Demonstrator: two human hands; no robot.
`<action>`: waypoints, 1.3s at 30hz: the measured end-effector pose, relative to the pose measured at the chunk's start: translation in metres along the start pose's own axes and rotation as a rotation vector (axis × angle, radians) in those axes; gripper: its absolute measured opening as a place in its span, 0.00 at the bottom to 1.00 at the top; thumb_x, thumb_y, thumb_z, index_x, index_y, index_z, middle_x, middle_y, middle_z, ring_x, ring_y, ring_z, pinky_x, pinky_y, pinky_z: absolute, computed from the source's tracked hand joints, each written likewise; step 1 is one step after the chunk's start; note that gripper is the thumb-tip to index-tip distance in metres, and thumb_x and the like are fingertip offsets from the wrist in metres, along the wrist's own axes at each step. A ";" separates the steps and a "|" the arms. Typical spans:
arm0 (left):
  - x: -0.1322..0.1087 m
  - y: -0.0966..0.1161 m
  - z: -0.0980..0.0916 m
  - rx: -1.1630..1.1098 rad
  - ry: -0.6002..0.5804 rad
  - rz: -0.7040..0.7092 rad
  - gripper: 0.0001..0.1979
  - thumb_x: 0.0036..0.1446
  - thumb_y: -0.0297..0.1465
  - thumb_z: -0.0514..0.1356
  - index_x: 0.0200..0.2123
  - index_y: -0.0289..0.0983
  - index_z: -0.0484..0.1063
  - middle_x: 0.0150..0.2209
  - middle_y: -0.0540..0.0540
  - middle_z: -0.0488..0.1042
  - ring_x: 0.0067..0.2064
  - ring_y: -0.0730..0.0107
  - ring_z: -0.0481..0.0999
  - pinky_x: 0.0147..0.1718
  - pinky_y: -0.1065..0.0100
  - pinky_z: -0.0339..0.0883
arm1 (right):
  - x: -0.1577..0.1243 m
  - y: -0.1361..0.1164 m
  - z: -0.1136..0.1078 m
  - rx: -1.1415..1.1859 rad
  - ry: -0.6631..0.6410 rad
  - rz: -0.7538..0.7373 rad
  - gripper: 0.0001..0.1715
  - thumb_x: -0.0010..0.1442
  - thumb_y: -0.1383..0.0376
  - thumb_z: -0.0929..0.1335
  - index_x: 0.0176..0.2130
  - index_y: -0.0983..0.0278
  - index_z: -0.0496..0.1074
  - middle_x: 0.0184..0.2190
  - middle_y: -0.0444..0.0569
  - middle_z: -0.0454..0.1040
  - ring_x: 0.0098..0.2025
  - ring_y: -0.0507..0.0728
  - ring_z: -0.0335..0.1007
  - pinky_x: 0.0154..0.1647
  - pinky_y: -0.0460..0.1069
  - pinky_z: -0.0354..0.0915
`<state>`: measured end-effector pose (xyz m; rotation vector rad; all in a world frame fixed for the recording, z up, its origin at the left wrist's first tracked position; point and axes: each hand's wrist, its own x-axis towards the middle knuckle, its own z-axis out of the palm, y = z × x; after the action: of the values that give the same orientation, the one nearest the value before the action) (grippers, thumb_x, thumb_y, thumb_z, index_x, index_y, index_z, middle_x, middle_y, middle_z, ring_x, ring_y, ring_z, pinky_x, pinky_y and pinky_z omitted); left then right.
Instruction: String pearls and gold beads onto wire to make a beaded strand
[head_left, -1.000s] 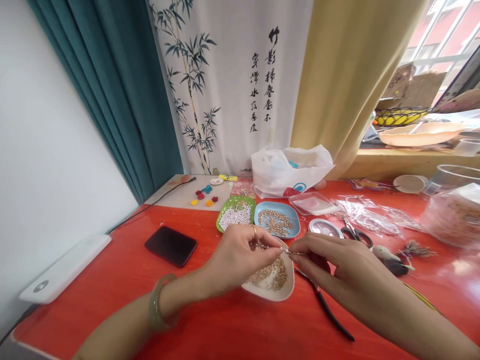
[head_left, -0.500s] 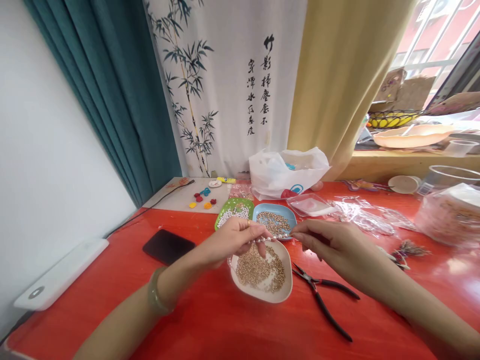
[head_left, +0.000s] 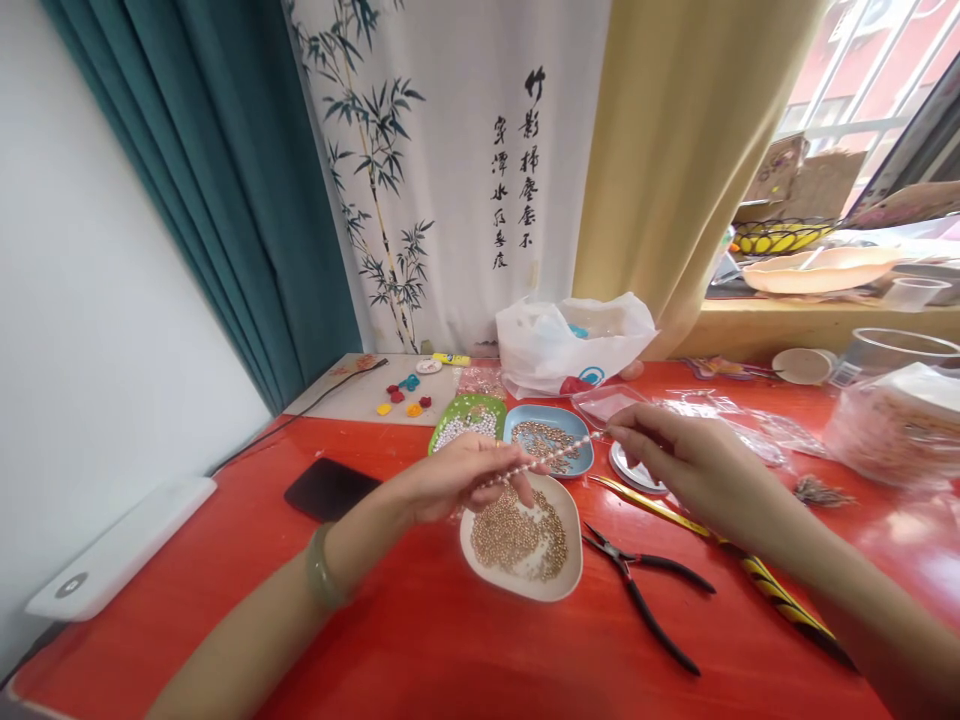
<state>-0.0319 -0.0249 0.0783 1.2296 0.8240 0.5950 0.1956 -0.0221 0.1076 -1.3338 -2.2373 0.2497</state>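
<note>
My left hand [head_left: 457, 480] pinches the near end of a strand of small beads [head_left: 544, 461]. My right hand [head_left: 679, 462] pinches its far end, so the strand stretches taut between them, rising to the right. Both hands hover over a white dish [head_left: 570, 575] full of tiny golden beads on the red table [head_left: 420, 640]. A green bangle sits on my left wrist and a ring on a left finger.
Behind the hands stand a green tray of white beads [head_left: 469, 418] and a blue tray of golden beads [head_left: 550, 440]. Black pliers [head_left: 645, 590] and a yellow-black tape [head_left: 750, 570] lie to the right. A dark phone [head_left: 330, 488], a white plastic bag [head_left: 574, 340] and clear packets [head_left: 735, 430] surround them.
My right hand has moved up and to the right, drawing the beaded strand out longer. My left hand shifted slightly left and stays closed on its end.
</note>
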 end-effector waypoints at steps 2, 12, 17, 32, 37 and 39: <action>0.003 -0.001 -0.004 0.011 0.012 -0.022 0.20 0.54 0.40 0.52 0.39 0.29 0.71 0.24 0.47 0.69 0.16 0.85 0.44 0.16 0.71 0.35 | 0.002 0.004 -0.002 -0.026 0.035 0.013 0.13 0.57 0.61 0.58 0.26 0.62 0.63 0.18 0.43 0.66 0.20 0.51 0.60 0.22 0.46 0.54; 0.008 -0.010 -0.007 -0.018 0.074 0.028 0.16 0.48 0.38 0.58 0.34 0.30 0.73 0.13 0.56 0.54 0.16 0.84 0.44 0.16 0.72 0.35 | 0.005 0.010 -0.002 -0.087 -0.042 0.032 0.13 0.58 0.60 0.58 0.27 0.62 0.64 0.20 0.44 0.68 0.21 0.52 0.62 0.23 0.46 0.56; 0.009 -0.009 -0.010 -0.121 0.023 -0.056 0.23 0.52 0.43 0.53 0.41 0.30 0.71 0.26 0.45 0.70 0.18 0.83 0.52 0.16 0.73 0.39 | 0.008 0.017 -0.005 -0.093 -0.032 0.094 0.16 0.57 0.56 0.58 0.28 0.62 0.66 0.19 0.44 0.68 0.21 0.53 0.62 0.22 0.46 0.55; 0.017 -0.013 -0.020 -0.113 -0.024 -0.097 0.14 0.48 0.29 0.54 0.37 0.29 0.72 0.22 0.51 0.63 0.17 0.85 0.42 0.15 0.74 0.32 | 0.009 0.040 -0.019 -0.182 0.065 0.288 0.13 0.55 0.57 0.59 0.30 0.61 0.67 0.23 0.46 0.71 0.26 0.56 0.65 0.26 0.47 0.56; 0.019 -0.014 -0.020 -0.093 0.000 -0.096 0.13 0.47 0.29 0.54 0.34 0.28 0.72 0.16 0.57 0.48 0.18 0.83 0.39 0.15 0.73 0.30 | 0.010 0.040 -0.019 -0.175 0.054 0.276 0.13 0.55 0.58 0.58 0.30 0.62 0.68 0.25 0.48 0.72 0.26 0.56 0.66 0.26 0.48 0.57; 0.020 -0.016 -0.021 -0.076 0.022 -0.084 0.12 0.47 0.30 0.55 0.33 0.29 0.72 0.16 0.58 0.46 0.18 0.82 0.38 0.15 0.73 0.30 | 0.010 0.039 -0.019 -0.166 0.046 0.280 0.14 0.55 0.58 0.58 0.30 0.62 0.68 0.24 0.48 0.72 0.26 0.56 0.67 0.26 0.48 0.57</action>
<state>-0.0376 -0.0013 0.0557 1.1154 0.8602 0.5679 0.2310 0.0041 0.1112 -1.7245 -2.0663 0.1315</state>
